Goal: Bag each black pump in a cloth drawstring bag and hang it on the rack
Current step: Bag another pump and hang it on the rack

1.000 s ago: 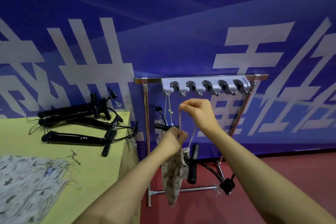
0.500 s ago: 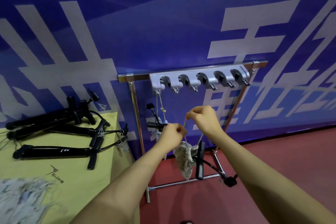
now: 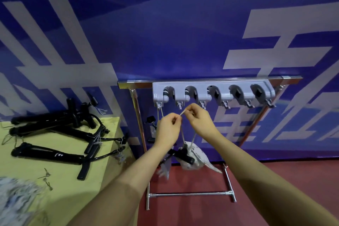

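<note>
Head view: both grips, left hand (image 3: 167, 130) and right hand (image 3: 200, 119), pinch the drawstring (image 3: 185, 112); pale patterned bag (image 3: 197, 158) hangs below.

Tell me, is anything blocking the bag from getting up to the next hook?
Nothing visible blocks it. Both hands, left hand and right hand, pinch the drawstring just below the second hook, which looks bare. The bagged pump hangs underneath.
</note>
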Tool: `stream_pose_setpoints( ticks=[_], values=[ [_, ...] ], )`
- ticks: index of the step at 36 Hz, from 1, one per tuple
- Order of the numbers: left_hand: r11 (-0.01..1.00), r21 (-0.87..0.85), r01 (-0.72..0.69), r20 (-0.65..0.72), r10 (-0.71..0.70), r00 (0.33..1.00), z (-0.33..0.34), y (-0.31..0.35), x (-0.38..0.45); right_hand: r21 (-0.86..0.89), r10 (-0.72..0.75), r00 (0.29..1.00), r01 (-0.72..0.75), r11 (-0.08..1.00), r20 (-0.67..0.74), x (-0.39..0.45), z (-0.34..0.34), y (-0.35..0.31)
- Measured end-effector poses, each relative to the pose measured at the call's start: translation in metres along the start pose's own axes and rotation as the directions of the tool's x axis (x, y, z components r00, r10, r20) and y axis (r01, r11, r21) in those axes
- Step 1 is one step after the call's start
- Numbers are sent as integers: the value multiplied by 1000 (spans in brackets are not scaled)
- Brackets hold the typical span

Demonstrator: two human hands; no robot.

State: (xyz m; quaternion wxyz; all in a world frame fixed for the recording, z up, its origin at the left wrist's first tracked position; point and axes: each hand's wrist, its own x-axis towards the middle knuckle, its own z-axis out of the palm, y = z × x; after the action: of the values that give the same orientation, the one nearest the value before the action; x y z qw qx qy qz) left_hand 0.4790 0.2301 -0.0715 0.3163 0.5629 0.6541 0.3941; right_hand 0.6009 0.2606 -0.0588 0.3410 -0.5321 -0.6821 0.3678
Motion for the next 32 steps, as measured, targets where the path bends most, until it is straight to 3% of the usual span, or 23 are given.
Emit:
stream_pose_setpoints(
  ticks=[5, 10, 24, 32],
  values=[
    [999, 28, 18, -96, -15, 995, -1, 0, 20, -13, -58, 996, 57, 998, -72, 23, 9, 2],
    [990, 107, 88, -129, -74, 989, 4, -3, 36, -81, -3, 997, -3, 997, -74, 36, 17, 7],
    [979, 121, 163, 8, -165, 986, 8, -8, 41, -387, 212, 976, -174, 906, 57, 29, 26, 25],
    [976, 77, 203, -2, -204, 979, -20, -24, 19, -324, 248, 958, -192, 926, 141, 10, 43, 16]
  ],
)
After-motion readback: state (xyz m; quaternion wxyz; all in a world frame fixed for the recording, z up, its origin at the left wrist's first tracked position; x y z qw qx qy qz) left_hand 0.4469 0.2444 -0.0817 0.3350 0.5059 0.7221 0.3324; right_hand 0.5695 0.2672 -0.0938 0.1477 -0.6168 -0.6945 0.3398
